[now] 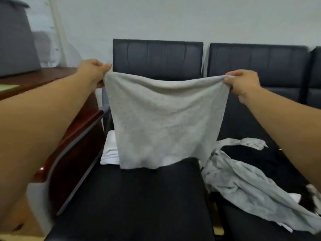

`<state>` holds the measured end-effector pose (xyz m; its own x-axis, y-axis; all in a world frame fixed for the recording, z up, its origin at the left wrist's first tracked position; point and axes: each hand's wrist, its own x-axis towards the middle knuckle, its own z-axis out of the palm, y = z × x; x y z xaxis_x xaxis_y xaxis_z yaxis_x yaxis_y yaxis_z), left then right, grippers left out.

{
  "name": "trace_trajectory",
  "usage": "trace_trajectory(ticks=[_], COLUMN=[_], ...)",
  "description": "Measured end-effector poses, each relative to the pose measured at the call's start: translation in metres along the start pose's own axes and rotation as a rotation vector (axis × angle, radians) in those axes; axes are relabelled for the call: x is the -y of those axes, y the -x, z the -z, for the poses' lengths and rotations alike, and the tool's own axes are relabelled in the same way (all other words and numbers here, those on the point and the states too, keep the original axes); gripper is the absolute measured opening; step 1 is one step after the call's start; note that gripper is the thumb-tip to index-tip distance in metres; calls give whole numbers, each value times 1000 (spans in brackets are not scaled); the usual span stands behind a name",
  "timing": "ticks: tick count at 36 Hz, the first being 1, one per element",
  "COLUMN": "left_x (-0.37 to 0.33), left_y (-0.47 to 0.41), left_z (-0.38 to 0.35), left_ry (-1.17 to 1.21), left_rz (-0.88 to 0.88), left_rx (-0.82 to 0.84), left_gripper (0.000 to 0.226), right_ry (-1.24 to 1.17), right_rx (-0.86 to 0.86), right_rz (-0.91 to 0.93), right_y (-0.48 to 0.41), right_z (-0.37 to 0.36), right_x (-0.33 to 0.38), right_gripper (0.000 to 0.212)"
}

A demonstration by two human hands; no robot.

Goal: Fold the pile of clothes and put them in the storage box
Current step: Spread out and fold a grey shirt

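Two hands held a grey cloth (163, 119) up by its top corners, hanging flat above a black chair (139, 197): the left hand (94, 70) pinched the left corner, the right hand (243, 83) the right. A folded white stack (109, 153) lay on the seat behind the cloth, and a loose pile (243, 185) of grey and black clothes lay on the next chair (257, 60).

Only one camera here, head-worn and wide-angle, facing forward and a bit down along both outstretched arms. It's close in: forearms fill the lower corners, and the left hand (94, 70) and right hand (243, 84) pinch a grey cloth (165, 119) dead centre. Beyond are dark chairs (158, 54) against a wall (173, 18) up top.
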<state>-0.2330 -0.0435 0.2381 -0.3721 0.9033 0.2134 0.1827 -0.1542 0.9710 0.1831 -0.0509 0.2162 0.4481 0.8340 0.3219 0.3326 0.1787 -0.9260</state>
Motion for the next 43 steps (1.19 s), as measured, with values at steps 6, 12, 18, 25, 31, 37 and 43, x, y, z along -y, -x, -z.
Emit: trace_trajectory(ticks=[6,12,18,25,31,37,43], left_x=[-23,16,110,206,219,216,220], left_y=[32,100,159,203,203,185,159], left_z=[42,94,124,144,144,121,77], left_ry=[19,-227,-530,-946,-1153,-1328,-1153], left_rz=[-24,102,285,389,462,333,74], left_rx=[103,364,539,884,1081,996,689], left_gripper=[25,9,14,18,21,11,16], right_ry=[-143,-89,129,477,598,794,808], right_rx=[21,185,299,518,791,670,588], right_rz=[-80,-312,-516,-626,-682,-418,-163], right_y=[31,106,196,261,256,236,220], right_z=[34,53,54,61,72,51,-4], right_x=[20,-27,-126,-215,-210,-196,-193], right_gripper=[16,13,12,11,19,11,18])
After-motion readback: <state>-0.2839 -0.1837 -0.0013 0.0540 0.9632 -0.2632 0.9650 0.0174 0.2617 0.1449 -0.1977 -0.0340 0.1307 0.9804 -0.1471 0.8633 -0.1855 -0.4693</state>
